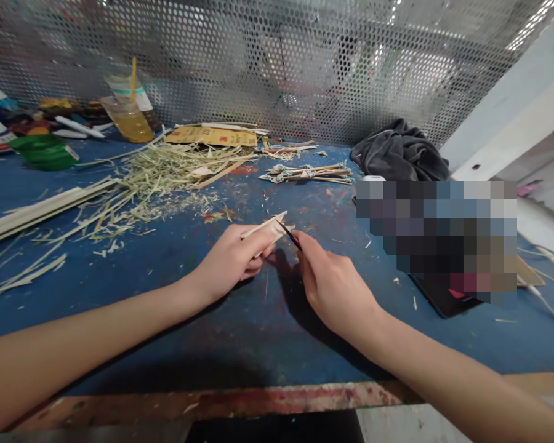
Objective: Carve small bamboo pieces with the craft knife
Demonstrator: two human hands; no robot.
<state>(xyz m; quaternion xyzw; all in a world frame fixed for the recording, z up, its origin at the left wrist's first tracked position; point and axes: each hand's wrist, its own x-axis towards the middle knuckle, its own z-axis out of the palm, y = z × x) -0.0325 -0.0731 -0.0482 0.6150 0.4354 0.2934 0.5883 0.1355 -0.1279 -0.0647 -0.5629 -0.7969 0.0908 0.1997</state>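
Over the front middle of the blue table (240, 344), my left hand (226, 258) is closed around a pale, pointed piece of split bamboo or wood (266, 226), its tip angled up and to the right. My right hand (337, 289) grips a thin, dark-bladed tool (290, 236) that looks like a small knife. The blade touches or nearly touches the pale piece near its tip. My right fingers hide most of the tool's handle. Beyond the hands lies a bunch of pointed sticks (307, 175) with blue-white wrapping near their ends.
Shavings (161, 169) heap at the back left beside cardboard (212, 135). Long pale strips (46, 208) lie at left. A cup of amber liquid (132, 123) and a green object (44, 152) stand behind. Dark cloth (401, 154) and a partly blurred-out device (445, 303) lie right. Perforated metal (258, 61) closes the back.
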